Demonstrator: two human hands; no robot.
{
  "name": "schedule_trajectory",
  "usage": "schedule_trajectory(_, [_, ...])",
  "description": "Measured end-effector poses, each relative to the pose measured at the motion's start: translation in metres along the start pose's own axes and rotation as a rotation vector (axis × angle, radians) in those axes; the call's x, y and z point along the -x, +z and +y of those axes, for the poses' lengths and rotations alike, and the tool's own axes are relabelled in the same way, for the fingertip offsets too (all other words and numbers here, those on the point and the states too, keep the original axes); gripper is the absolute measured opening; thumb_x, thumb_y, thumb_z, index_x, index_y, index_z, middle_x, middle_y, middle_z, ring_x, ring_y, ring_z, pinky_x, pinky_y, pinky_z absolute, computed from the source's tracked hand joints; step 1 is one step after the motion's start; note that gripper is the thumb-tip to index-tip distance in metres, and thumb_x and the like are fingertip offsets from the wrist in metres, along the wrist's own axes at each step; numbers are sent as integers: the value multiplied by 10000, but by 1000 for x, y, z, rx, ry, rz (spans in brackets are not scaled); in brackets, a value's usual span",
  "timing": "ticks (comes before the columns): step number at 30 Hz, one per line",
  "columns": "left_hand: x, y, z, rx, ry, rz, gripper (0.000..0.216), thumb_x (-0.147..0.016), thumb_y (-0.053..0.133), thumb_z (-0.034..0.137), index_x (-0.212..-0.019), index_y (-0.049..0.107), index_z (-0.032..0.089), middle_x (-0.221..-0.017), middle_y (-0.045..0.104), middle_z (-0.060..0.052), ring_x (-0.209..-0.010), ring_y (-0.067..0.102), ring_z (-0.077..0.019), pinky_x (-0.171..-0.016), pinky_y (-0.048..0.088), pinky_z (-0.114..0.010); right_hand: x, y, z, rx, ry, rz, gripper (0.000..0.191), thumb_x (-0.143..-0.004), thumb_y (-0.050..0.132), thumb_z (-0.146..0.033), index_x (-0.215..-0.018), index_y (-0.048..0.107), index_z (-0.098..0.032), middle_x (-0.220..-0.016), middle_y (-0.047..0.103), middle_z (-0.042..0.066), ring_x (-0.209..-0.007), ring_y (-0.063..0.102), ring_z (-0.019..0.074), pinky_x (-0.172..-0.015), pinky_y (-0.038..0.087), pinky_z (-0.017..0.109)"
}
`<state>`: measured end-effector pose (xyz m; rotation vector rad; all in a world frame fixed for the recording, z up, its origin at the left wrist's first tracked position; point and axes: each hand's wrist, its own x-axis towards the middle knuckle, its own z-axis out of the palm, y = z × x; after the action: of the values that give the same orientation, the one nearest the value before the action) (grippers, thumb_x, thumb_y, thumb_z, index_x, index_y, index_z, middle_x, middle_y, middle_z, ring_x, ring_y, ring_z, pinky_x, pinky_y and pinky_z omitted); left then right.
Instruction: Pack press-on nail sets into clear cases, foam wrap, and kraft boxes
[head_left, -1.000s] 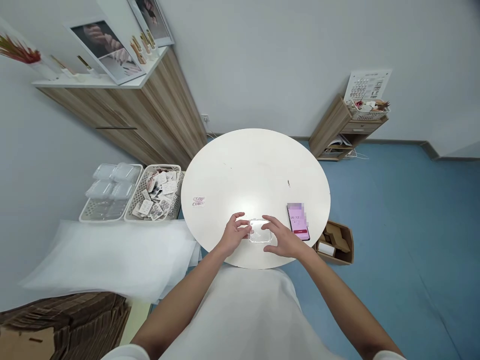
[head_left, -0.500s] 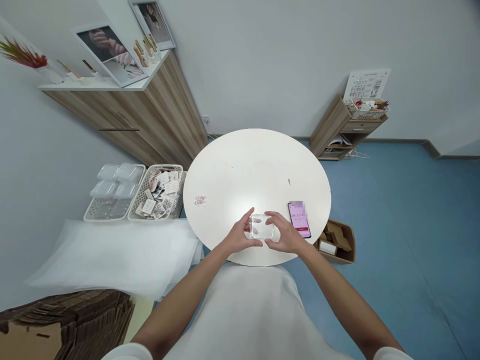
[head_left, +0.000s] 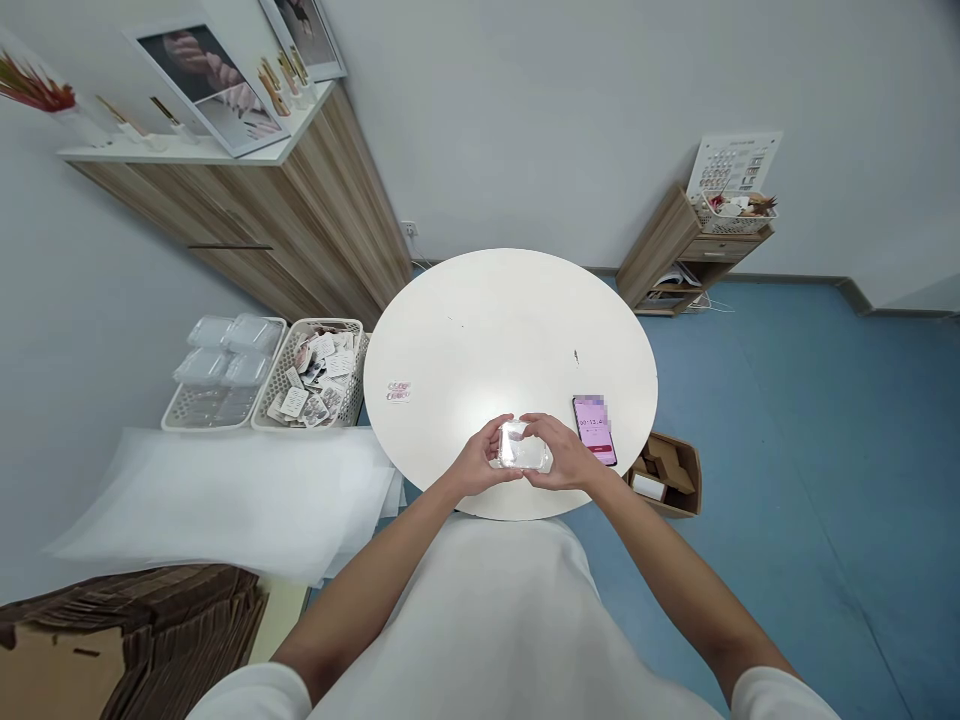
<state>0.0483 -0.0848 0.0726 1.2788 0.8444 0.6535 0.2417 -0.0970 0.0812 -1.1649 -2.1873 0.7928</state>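
A small clear plastic box [head_left: 519, 447] is held over the near edge of the round white table [head_left: 510, 340]. My left hand [head_left: 481, 462] grips its left side with fingers curled. My right hand [head_left: 559, 453] grips its right side, fingers wrapped over the top. A phone [head_left: 595, 430] with a pink screen lies just right of my right hand. A small pink packet [head_left: 397, 391] rests on the table's left part, apart from both hands.
Left of the table stand a white basket of clear boxes [head_left: 214, 372] and a basket of small cards [head_left: 311, 382]. White foam sheets [head_left: 225, 500] lie beside me. An open cardboard box [head_left: 667, 472] sits on the blue floor. Wooden cabinets [head_left: 300, 210] line the wall.
Both hands closed on the clear box and lifted it off the table toward me. The fingers of my right hand now fold over its top.
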Motion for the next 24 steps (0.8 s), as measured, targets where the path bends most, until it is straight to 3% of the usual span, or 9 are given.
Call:
schedule_trajectory(8, [1,4,-3,106,5,-13,811,-567,753,262,-1271,351,256,-1040,519,-75,-925,514,-179,-737,454,-288,0,2,4,-99,-7,31,454,-581,646,-308,-976,441,-218,-1123,471,122,-984,503,246,-741,438,369])
schedule_trajectory(24, [0,6,-12,246,29,-61,767,-590,741,225,-1248,350,281,-1070,512,-84,-878,506,-146,-729,460,-311,0,21,21,-218,-37,136,478,-495,640,-247,-885,365,-240,-1006,431,74,-921,467,241,-693,424,378])
